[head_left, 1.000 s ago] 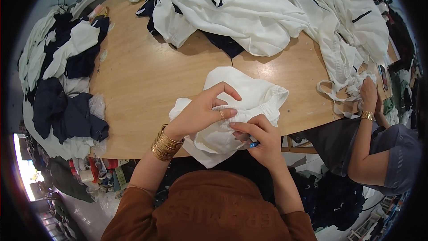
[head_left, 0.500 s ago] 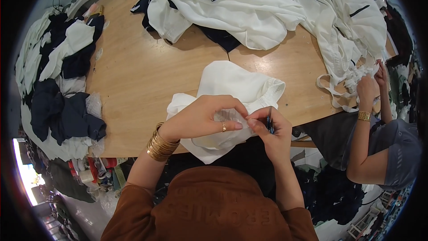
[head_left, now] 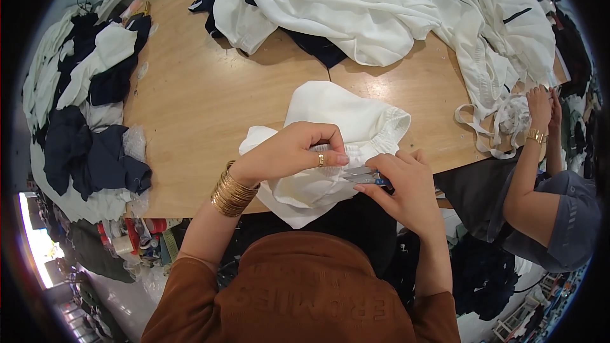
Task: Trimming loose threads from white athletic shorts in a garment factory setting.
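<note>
A white garment point(head_left: 318, 107) with a gathered elastic band point(head_left: 395, 128) lies bunched at the table's near edge. My left hand point(head_left: 295, 151) is over it, thumb and index finger pinched together at the gathered cloth; a thread between them would be too fine to see. In my right hand point(head_left: 405, 189) are small thread snips point(head_left: 383, 182) with blue handles. Their metal blades point left, over the white cloth and close to my left fingertips.
White garments with navy trim point(head_left: 330, 13) are heaped across the far side. Navy and white clothes point(head_left: 108, 159) pile up at the left. A co-worker's hands point(head_left: 542, 111) handle white cloth strips at the right. The wooden table point(head_left: 184, 101) has a seam.
My right hand has turned the snips from upright to pointing left, blades now over the cloth. My left hand rose slightly. The co-worker's hands shifted right.
</note>
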